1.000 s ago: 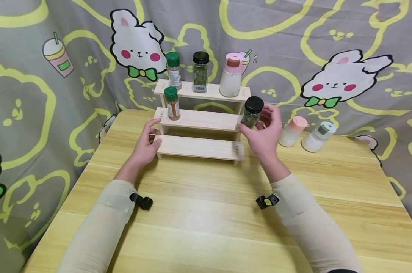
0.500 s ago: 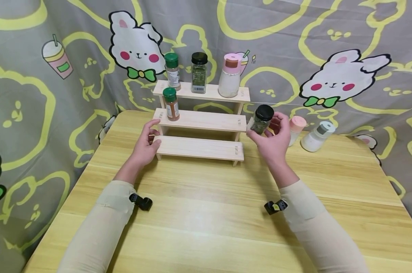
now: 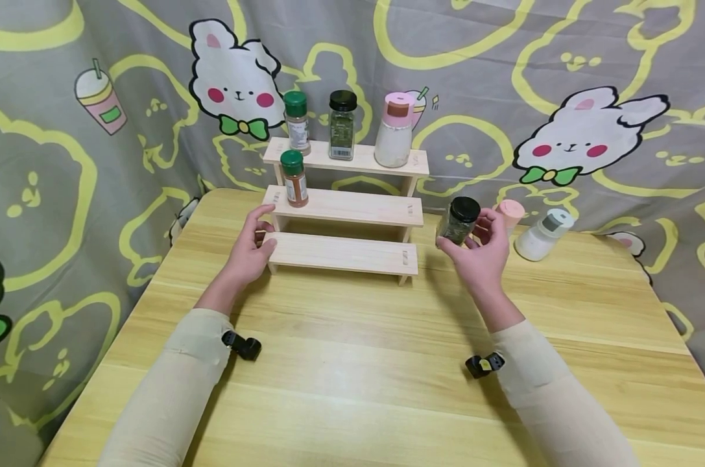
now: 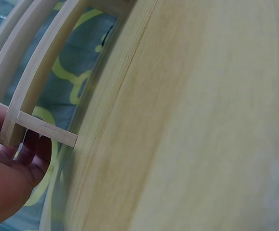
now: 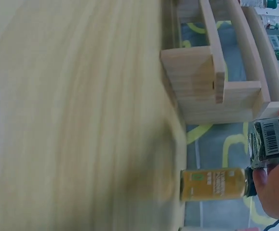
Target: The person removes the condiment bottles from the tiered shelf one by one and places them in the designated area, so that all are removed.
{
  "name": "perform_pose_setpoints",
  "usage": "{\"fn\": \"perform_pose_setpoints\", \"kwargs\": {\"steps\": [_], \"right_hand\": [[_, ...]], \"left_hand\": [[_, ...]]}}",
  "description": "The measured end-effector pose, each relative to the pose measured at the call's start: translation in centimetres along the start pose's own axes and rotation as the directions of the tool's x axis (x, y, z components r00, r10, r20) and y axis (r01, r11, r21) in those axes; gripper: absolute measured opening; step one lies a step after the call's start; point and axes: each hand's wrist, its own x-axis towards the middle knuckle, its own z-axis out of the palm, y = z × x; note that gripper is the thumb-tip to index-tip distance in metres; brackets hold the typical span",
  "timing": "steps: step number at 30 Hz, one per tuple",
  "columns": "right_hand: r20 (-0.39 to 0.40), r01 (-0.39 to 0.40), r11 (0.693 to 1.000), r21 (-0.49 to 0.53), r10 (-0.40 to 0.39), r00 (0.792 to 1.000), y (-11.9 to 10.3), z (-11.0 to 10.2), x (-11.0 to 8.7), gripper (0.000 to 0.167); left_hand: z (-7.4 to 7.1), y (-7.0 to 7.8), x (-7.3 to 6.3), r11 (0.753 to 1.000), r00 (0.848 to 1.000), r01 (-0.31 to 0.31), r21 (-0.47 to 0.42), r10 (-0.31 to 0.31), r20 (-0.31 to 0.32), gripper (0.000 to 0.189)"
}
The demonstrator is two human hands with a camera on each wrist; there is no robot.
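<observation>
In the head view my right hand (image 3: 482, 254) holds a glass spice jar (image 3: 458, 226) with a black lid and dark green contents, tilted, right of the wooden three-step rack (image 3: 352, 251). The right wrist view shows the barcode on this held jar (image 5: 268, 139), thumb and fingers around its sides. My left hand (image 3: 248, 246) grips the rack's left end, its thumb at the lowest step; in the left wrist view its fingers (image 4: 43, 151) curl behind the step's end. On the middle step stands a green-capped jar (image 3: 295, 185) of reddish spice.
The top step bears a green-capped jar (image 3: 297, 123), a black-lidded herb jar (image 3: 342, 130) and a pink-capped shaker (image 3: 394, 136). At right stand a shaker with a coral cap (image 3: 510, 211) and a grey-capped one (image 3: 541, 239). A yellow-orange spice jar (image 5: 216, 184) stands near the right hand.
My right hand has carried the black-lidded jar away from the rack, to the right and lower in the head view. The left hand stays at the rack's left end.
</observation>
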Motion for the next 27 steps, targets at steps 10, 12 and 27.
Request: {"fn": "perform_pose_setpoints", "kwargs": {"steps": [10, 12, 27], "right_hand": [[-0.014, -0.041, 0.998, -0.052, 0.041, 0.999, 1.6, -1.1, -0.2, 0.067], [-0.008, -0.048, 0.997, -0.067, 0.047, 0.999, 1.1, -1.2, -0.5, 0.065], [0.02, -0.063, 0.997, -0.039, 0.064, 0.998, 3.7, -2.0, -0.1, 0.066]], "left_hand": [[0.0, 3.3, -1.0, 1.0, 1.0, 0.013, 0.008, -0.013, 0.027, 0.061], [0.0, 3.5, -1.1, 1.0, 1.0, 0.014, 0.008, -0.014, 0.027, 0.061], [0.1, 3.7, -1.0, 1.0, 0.999, 0.03, 0.004, -0.03, 0.021, 0.061]]}}
